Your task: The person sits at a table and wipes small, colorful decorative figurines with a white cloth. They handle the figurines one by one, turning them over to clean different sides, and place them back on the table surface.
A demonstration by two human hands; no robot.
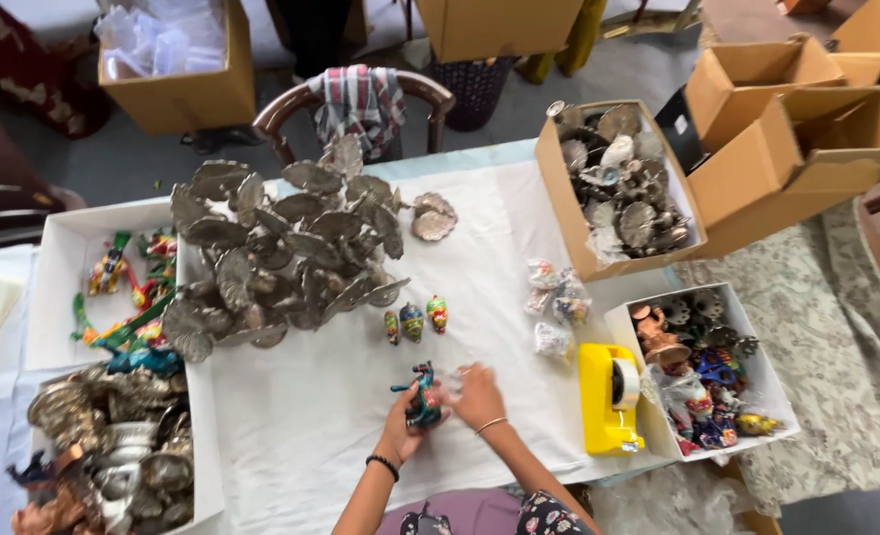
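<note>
My left hand (400, 432) grips a small painted figurine (421, 393), teal with red and dark details, just above the white cloth (311, 416). A dark band circles that wrist. My right hand (478, 396) rests beside the figurine with fingers curled on a thin clear plastic wrap (457, 377) that is hard to make out; a thin bangle sits on its wrist. Three small painted figures (414, 321) stand in a row on the cloth a little farther away.
A heap of grey metal leaf pieces (281, 253) fills the cloth's far left. A yellow tape dispenser (608, 396) and wrapped packets (555, 302) lie to the right. White boxes of figurines (707, 376) (123, 287), a metalware box (113, 456), cardboard boxes (623, 183) and a chair (361, 104) surround them.
</note>
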